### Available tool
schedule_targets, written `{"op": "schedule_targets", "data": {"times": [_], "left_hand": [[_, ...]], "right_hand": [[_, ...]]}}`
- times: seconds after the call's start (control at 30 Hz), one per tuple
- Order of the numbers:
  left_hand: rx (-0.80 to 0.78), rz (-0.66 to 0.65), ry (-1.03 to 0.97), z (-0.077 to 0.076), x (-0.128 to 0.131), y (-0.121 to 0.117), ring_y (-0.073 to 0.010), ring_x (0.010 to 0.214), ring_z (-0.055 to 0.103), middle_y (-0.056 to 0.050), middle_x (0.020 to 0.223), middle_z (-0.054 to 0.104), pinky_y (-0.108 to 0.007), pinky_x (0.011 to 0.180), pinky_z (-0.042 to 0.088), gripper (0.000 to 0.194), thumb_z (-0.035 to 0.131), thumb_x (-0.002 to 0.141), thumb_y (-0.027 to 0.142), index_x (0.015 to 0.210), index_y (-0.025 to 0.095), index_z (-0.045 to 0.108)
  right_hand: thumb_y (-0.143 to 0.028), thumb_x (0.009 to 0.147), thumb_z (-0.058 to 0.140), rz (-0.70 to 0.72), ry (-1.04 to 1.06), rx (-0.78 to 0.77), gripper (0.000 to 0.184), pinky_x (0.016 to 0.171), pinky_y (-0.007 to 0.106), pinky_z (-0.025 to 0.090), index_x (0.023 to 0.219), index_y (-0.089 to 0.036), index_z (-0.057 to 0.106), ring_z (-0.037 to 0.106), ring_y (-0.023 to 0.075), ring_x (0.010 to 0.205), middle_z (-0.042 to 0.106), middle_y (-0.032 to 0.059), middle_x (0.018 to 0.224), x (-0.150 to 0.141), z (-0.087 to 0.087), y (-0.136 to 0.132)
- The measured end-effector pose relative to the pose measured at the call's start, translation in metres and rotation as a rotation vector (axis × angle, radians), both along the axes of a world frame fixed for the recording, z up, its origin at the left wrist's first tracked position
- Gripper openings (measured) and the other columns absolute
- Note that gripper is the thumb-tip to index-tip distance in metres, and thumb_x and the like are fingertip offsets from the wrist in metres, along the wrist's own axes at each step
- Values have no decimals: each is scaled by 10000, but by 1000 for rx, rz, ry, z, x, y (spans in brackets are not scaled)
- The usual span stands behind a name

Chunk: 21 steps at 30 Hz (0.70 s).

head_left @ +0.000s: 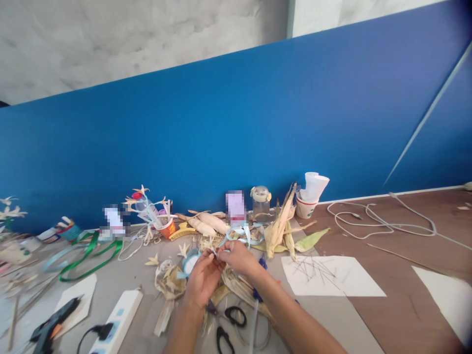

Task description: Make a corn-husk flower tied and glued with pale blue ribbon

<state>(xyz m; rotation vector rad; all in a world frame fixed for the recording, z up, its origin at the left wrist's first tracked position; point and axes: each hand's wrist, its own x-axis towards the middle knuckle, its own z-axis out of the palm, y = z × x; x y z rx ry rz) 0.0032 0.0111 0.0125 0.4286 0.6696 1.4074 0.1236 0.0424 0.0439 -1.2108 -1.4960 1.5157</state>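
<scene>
Perhaps the pale-blue ribbon [248,236], seemingly pinched by the fingers of the left hand [203,281] and right hand [239,256] above the counter [393,258], could snag, its loose loops trailing near dry husks [278,231].

I count one left hand [204,280] and one right hand [239,258], one pair of scissors [226,311], one glue gun [55,322], one power strip [123,312] and one lidded jar [261,204]. There are two blurred screens [236,206], two loose star-shaped flowers [152,259] and three white sheets [365,287], one strewn with thin sticks [320,271] too tangled to number.
</scene>
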Motion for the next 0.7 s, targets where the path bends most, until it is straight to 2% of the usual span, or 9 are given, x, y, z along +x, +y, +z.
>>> {"op": "schedule_targets", "data": {"times": [0.13, 0.2, 0.4, 0.57, 0.7], "left_hand": [[15, -16, 16, -1, 0, -1, -145, 725, 636, -57, 811, 704, -255, 677, 509, 155, 704, 641, 106, 791, 140, 686], [21, -9, 32, -3, 0, 0, -144, 702, 635, -68, 809, 707, -251, 659, 511, 171, 723, 632, 110, 800, 125, 691], [20, 14, 18, -7, 0, 1, -107, 638, 611, -20, 724, 682, -223, 630, 507, 159, 761, 581, 70, 678, 130, 650], [-21, 3, 26, -5, -5, 1, -91, 593, 586, -7, 707, 649, -209, 576, 492, 181, 752, 601, 71, 716, 138, 629], [-24, -28, 29, -2, -12, 1, -81, 550, 551, 6, 684, 618, -193, 495, 444, 214, 757, 597, 88, 736, 148, 605]], "right_hand": [[-80, 650, 503, 48, 59, -87, 168, 441, 184, 292, 505, -162, 524, 384, 66, 413, 482, -56, 431, 4, 2, 1], [-82, 635, 504, 57, 84, -124, 159, 430, 184, 271, 496, -160, 504, 365, 62, 405, 464, -60, 418, 4, 2, 1], [-85, 611, 521, 50, 149, -148, 90, 458, 183, 305, 566, -160, 544, 409, 71, 435, 478, -68, 441, 1, -5, 1], [-90, 611, 556, 52, 192, -102, 78, 557, 198, 384, 610, -166, 545, 509, 90, 519, 558, -58, 514, 5, -9, 5], [-145, 614, 623, 45, 164, -63, 85, 524, 192, 340, 613, -165, 541, 453, 74, 491, 502, -79, 502, 12, -11, 9]]}}
